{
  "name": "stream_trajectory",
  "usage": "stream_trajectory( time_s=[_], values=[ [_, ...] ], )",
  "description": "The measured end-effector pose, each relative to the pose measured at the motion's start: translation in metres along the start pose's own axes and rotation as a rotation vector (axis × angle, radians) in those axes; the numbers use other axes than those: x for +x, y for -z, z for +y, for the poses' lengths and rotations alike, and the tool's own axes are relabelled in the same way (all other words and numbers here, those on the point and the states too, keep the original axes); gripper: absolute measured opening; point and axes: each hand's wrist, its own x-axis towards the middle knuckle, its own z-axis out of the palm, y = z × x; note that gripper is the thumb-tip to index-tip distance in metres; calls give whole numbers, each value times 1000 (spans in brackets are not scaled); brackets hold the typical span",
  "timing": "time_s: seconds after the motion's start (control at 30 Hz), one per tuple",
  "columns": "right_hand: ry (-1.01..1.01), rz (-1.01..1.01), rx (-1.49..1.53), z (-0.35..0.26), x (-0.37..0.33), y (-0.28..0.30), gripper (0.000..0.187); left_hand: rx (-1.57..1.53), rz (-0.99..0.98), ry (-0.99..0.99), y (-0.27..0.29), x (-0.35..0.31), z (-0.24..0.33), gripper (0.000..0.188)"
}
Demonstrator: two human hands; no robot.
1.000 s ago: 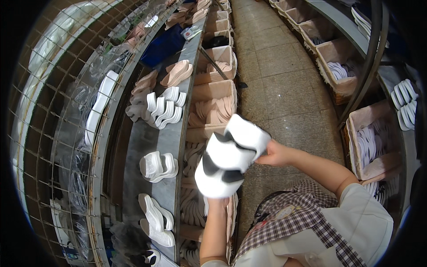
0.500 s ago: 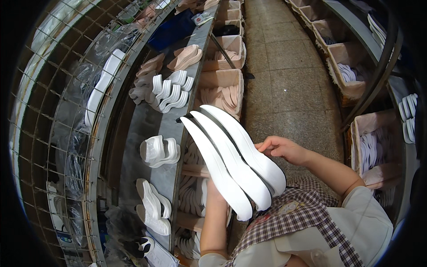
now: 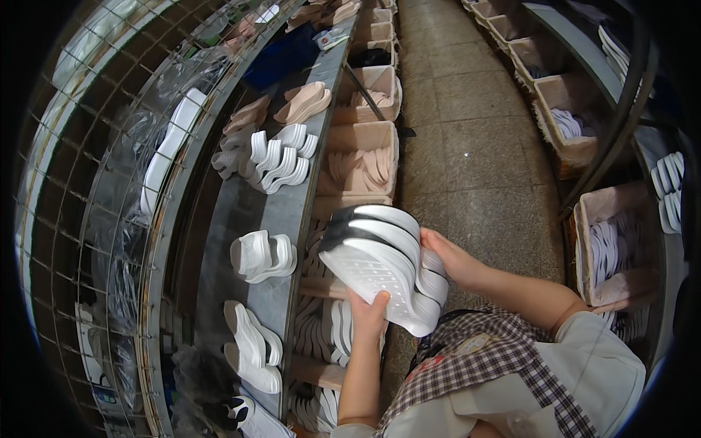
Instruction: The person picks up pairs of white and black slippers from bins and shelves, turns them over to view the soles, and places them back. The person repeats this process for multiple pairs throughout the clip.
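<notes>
- Soles: the stack of white shoe soles (image 3: 383,266) has swung round since half a second ago, treaded undersides now up, before my chest beside the grey shelf (image 3: 292,197).
- Left hand (image 3: 369,315) grips its near edge; right hand (image 3: 451,257) clasps the far side.
- I judge sorting continues.

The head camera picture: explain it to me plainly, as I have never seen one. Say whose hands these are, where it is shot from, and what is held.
The picture comes from a wide fisheye camera worn on a person's head, looking down, so straight edges bend near the rim. The two bare hands are the wearer's own. The left hand and right hand together hold a stack of white shoe soles. To the left runs a long grey shelf with more white soles lying on it. Below it stand boxes of pale soles, and a tiled floor runs down the aisle.
</notes>
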Motion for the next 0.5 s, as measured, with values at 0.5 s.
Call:
stream_trajectory(
  time_s=[0.5],
  values=[
    [13, 18, 358, 5, -1, -29, 54, 5, 11, -202, -4, -28, -25, 51]
  ],
)
